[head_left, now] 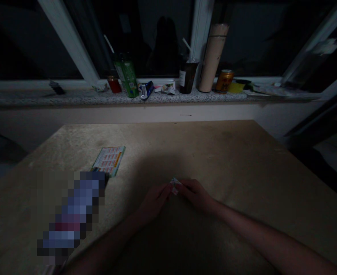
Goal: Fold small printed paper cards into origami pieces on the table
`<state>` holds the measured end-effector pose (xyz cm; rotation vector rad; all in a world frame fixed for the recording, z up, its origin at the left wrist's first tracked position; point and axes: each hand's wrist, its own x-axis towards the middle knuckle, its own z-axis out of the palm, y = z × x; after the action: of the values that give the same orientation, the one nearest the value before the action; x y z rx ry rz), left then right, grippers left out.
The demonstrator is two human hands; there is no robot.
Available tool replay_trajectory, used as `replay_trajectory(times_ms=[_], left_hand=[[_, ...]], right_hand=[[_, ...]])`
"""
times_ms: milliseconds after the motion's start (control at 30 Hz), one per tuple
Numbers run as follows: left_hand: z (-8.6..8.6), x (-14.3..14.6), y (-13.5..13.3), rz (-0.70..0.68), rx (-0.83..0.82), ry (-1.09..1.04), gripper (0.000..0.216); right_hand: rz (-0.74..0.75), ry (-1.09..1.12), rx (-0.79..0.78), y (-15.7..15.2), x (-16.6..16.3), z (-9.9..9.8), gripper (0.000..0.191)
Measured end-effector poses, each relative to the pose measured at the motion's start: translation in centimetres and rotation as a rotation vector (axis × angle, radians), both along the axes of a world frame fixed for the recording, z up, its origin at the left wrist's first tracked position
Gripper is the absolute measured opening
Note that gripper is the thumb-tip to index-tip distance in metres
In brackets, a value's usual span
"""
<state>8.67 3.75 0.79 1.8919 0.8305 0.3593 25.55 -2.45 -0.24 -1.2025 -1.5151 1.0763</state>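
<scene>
A small folded piece of paper (174,185), pale with printed marks, is held between my two hands above the table's middle. My left hand (156,197) pinches its left side with thumb and fingers. On the other side, my right hand (196,194) has its fingers closed on the right edge. The paper comes to a point at the top and another at the bottom. Shadow covers both hands, so the finer folds and some fingertips cannot be made out.
The wooden table (220,152) reaches a wall below a window. Left of my hands lies a printed card or booklet (109,159), beside a pixelated bluish object (79,206). The granite sill (157,98) bears a green bottle (127,76), dark cup (188,76), pink flask (214,57) and orange can (225,81).
</scene>
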Motion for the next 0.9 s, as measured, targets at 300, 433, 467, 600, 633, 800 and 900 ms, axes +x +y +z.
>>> replay_trajectory(times_ms=[300,433,467,600,633,800,900], left_hand=[[-0.25,0.06,0.24,0.002,-0.022,-0.012,0.043],[-0.31,0.02,0.15,-0.009,-0.072,-0.015,0.043],[-0.29,0.03,0.12,-0.009,-0.084,-0.017,0.043],[-0.09,0.17,0.01,-0.014,-0.119,-0.029,0.044],[-0.06,0.22,0.00,-0.017,-0.126,-0.032,0.044],[-0.23,0.34,-0.02,-0.006,-0.165,-0.049,0.043],[-0.24,0.35,-0.02,0.024,-0.188,-0.065,0.043]], right_hand=[[0.039,-0.078,-0.036,-0.10,0.00,-0.78,0.044],[0.041,-0.072,-0.038,-0.04,-0.10,-0.64,0.041],[0.046,-0.073,-0.028,-0.03,-0.14,-0.63,0.040],[0.026,-0.076,0.001,-0.17,-0.33,-0.66,0.036],[0.022,-0.076,0.007,-0.25,-0.39,-0.65,0.035],[0.002,-0.050,0.028,-0.57,-0.64,-0.42,0.036],[-0.018,-0.018,0.026,-0.54,-0.72,-0.18,0.036]])
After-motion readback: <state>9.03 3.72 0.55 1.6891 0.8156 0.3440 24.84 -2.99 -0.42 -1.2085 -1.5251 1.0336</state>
